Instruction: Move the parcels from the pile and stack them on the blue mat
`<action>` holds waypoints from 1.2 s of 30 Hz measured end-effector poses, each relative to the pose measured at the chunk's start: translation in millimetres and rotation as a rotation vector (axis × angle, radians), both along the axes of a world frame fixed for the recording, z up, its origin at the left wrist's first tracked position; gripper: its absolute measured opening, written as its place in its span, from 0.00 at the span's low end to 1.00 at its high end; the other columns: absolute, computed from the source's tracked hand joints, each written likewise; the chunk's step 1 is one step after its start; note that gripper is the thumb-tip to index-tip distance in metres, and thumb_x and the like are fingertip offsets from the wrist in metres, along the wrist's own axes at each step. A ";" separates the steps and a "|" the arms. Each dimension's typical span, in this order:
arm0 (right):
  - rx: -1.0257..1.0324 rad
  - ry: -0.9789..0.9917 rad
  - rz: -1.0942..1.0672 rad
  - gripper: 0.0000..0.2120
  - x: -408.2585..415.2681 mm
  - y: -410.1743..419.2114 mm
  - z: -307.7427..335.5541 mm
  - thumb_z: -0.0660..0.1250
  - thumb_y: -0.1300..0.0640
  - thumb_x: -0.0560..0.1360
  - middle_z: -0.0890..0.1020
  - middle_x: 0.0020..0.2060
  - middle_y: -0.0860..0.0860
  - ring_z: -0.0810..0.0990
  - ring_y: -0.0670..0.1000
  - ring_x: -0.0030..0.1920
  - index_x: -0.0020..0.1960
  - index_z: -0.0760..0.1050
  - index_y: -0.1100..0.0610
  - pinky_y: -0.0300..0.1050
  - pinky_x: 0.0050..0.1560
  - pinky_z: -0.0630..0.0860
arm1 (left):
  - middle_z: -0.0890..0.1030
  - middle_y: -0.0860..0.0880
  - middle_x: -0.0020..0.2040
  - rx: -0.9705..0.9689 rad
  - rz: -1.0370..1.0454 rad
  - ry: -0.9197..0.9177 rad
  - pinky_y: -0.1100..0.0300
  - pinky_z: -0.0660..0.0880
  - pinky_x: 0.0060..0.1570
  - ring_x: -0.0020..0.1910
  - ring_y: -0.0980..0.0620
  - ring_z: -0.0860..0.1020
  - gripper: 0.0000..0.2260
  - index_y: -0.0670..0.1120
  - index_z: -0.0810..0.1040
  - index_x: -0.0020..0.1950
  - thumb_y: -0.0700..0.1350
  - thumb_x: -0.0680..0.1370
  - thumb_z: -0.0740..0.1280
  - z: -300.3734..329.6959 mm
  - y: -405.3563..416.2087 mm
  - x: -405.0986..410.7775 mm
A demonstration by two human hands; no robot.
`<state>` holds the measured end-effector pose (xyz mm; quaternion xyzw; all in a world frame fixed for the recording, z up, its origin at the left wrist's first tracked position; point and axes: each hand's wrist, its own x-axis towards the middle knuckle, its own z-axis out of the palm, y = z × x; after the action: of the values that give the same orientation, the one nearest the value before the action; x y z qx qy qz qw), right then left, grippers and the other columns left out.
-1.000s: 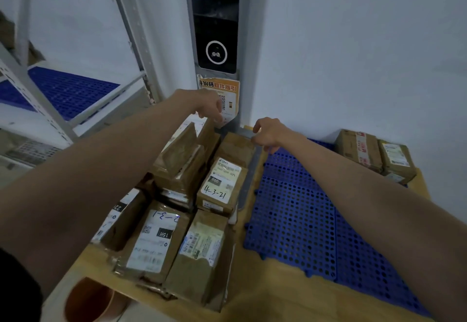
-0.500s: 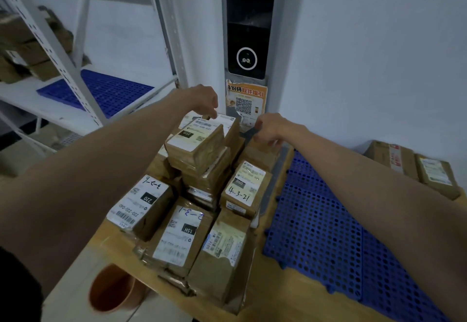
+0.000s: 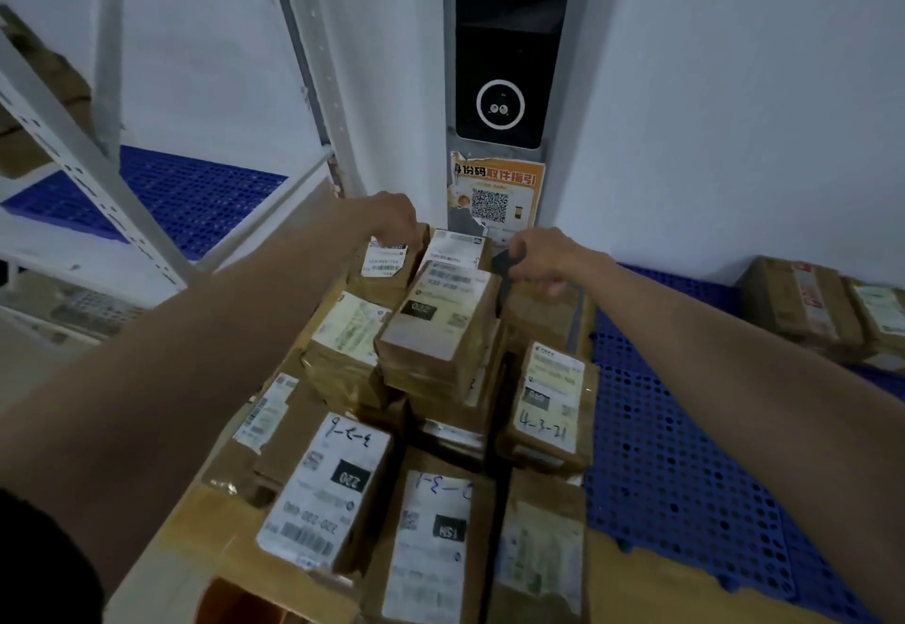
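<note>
Both arms stretched out over a pile of brown parcels (image 3: 440, 403) on a wooden surface (image 3: 636, 584). At 12 o'clock of the pile, left hand (image 3: 387, 222) resting on the far edge of a back parcel (image 3: 387, 263), fingers bent down behind it and hidden, so cannot tell the grip for sure. At 1 o'clock, right hand (image 3: 543, 256) with fingers curled in a pinch around a small dark thing (image 3: 502, 261), too blurry to name, just above another brown parcel (image 3: 538, 310). At 3 o'clock of the pile, the blue mat (image 3: 685, 452), full of little holes. At 2 o'clock, at the far corner of the mat, two parcels (image 3: 822, 310) side by side. At 9 o'clock, a metal shelf (image 3: 161, 241).
</note>
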<state>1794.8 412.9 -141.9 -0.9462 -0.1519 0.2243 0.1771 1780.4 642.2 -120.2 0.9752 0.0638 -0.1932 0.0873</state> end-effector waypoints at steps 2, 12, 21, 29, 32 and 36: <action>0.000 0.034 -0.054 0.14 6.7 12.7 -13.6 0.65 0.59 0.79 0.78 0.56 0.58 0.83 0.58 0.47 0.63 0.73 0.61 0.49 0.41 0.82 | 0.79 0.43 0.56 -0.033 -0.010 0.050 0.53 0.78 0.54 0.51 0.45 0.80 0.19 0.41 0.77 0.59 0.53 0.76 0.70 -17.8 9.6 11.0; 0.331 0.407 -0.544 0.09 32.1 46.0 -90.1 0.60 0.50 0.79 0.79 0.35 0.49 0.76 0.47 0.30 0.42 0.73 0.53 0.39 0.28 0.72 | 0.82 0.49 0.38 -0.164 -0.067 0.242 0.67 0.72 0.22 0.24 0.56 0.80 0.10 0.48 0.77 0.44 0.46 0.70 0.77 -97.4 29.9 48.6; 0.561 0.601 -0.559 0.13 17.9 46.4 -93.0 0.54 0.59 0.83 0.83 0.35 0.55 0.82 0.50 0.36 0.58 0.75 0.62 0.36 0.41 0.76 | 0.80 0.51 0.32 -0.237 -0.089 0.278 0.67 0.72 0.22 0.28 0.55 0.79 0.11 0.48 0.75 0.37 0.42 0.70 0.78 -122.7 27.0 60.6; 0.588 0.558 -0.518 0.13 20.0 45.4 -106.6 0.54 0.58 0.83 0.79 0.20 0.43 0.78 0.40 0.23 0.42 0.71 0.55 0.34 0.32 0.75 | 0.81 0.46 0.49 -0.264 -0.135 0.241 0.62 0.78 0.38 0.42 0.50 0.81 0.17 0.42 0.75 0.56 0.45 0.72 0.76 -129.8 22.1 59.5; 0.573 0.528 -0.368 0.13 20.3 50.4 -95.4 0.54 0.64 0.82 0.81 0.26 0.44 0.79 0.36 0.26 0.43 0.70 0.52 0.31 0.32 0.75 | 0.80 0.45 0.56 -0.278 -0.192 0.195 0.55 0.78 0.52 0.52 0.46 0.80 0.21 0.42 0.74 0.61 0.44 0.71 0.76 -121.5 18.1 59.6; 0.597 0.391 -0.296 0.14 24.3 44.0 -80.4 0.55 0.70 0.80 0.82 0.34 0.48 0.82 0.40 0.29 0.44 0.72 0.56 0.33 0.30 0.77 | 0.80 0.46 0.58 -0.337 -0.242 0.115 0.59 0.74 0.48 0.51 0.50 0.78 0.18 0.47 0.76 0.58 0.42 0.71 0.76 -95.5 10.0 61.8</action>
<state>1819.1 457.0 -222.4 -0.8040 -0.0356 0.3187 0.5007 1842.2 652.1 -215.7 0.9347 -0.0823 -0.2654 0.2216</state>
